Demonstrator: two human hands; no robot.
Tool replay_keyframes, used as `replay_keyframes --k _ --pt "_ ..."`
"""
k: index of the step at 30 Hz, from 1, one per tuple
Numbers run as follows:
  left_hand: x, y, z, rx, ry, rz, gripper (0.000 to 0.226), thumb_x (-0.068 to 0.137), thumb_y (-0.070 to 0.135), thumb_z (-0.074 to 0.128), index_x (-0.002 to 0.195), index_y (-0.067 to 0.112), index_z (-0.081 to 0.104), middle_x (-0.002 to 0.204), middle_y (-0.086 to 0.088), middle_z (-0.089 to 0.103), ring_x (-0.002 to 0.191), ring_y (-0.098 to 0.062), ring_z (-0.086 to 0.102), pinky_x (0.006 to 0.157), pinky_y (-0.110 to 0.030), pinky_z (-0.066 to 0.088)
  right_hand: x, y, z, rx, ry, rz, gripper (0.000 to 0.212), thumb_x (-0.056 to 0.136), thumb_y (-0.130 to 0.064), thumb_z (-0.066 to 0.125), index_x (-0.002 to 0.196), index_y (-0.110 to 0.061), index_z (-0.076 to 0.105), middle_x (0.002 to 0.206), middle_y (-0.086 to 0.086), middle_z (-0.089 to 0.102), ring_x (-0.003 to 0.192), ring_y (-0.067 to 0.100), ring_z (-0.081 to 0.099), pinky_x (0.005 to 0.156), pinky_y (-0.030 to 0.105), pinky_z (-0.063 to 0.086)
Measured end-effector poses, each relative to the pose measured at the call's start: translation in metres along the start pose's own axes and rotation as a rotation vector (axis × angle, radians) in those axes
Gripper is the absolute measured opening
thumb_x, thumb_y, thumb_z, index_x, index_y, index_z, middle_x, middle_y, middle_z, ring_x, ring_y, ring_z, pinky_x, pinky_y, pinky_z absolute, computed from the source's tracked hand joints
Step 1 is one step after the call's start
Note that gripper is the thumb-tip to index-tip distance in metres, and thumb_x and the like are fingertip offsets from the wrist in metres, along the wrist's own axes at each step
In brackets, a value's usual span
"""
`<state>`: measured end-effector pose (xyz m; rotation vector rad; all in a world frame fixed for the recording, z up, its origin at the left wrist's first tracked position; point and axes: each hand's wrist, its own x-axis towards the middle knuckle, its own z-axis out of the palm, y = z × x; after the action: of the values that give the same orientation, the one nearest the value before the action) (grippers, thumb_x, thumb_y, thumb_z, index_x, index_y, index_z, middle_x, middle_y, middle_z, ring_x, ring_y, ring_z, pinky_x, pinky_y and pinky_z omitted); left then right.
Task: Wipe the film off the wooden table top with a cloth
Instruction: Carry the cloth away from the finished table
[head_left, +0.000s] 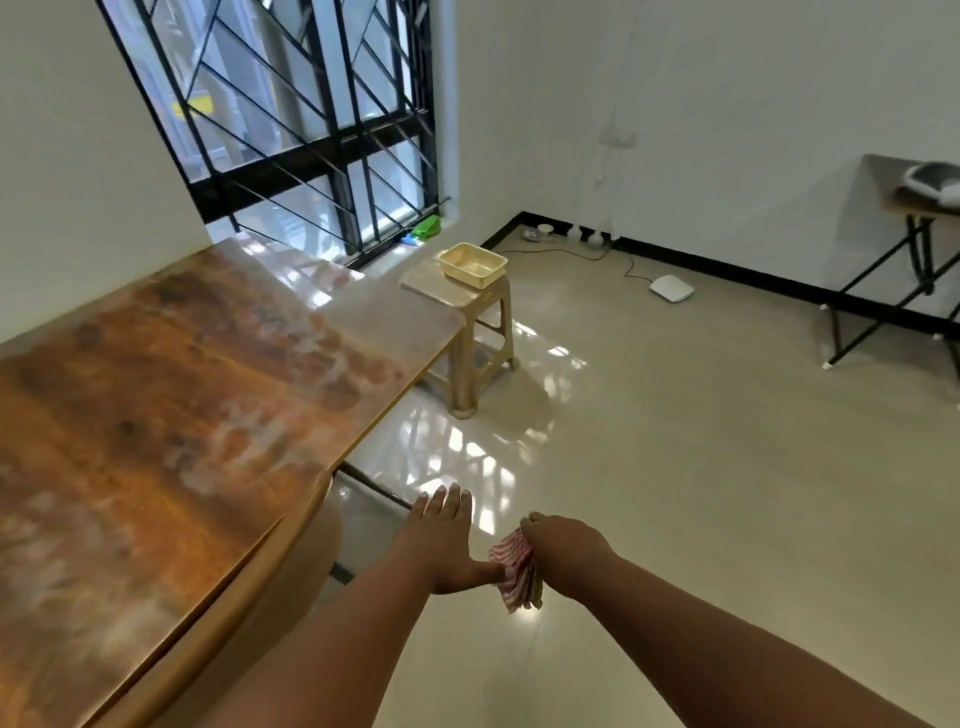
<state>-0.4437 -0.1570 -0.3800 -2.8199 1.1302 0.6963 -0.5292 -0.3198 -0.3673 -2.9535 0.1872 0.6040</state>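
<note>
The wooden table top (156, 395) fills the left side, its brown surface patched with a whitish film. A red-and-white striped cloth (511, 571) hangs bunched over the floor, right of the table's edge. My right hand (563, 545) grips the cloth from above with curled fingers. My left hand (447, 540) is beside it with its fingers stretched out straight, and its thumb touches the cloth. Both hands are off the table, at its near right.
A beige plastic stool (478, 332) carrying a yellow tray (472, 265) stands past the table's far corner, under the barred window (311, 119). A white device (671, 288) with a cable lies on the floor. A folding table (904, 260) stands at the right wall.
</note>
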Motion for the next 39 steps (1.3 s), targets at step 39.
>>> replay_keyframes --k 39 --pt "0.367 0.023 -0.135 0.017 -0.078 0.026 0.12 0.071 0.087 0.037 0.151 0.009 -0.006 0.16 -0.013 -0.008 0.147 -0.026 -0.011 0.118 -0.041 -0.008 0.326 0.229 -0.127 -0.049 -0.011 -0.165 0.041 0.095 -0.012 0.047 0.136 -0.016 0.045 0.138 0.007 0.046 0.12 0.027 0.05 0.096 0.04 0.045"
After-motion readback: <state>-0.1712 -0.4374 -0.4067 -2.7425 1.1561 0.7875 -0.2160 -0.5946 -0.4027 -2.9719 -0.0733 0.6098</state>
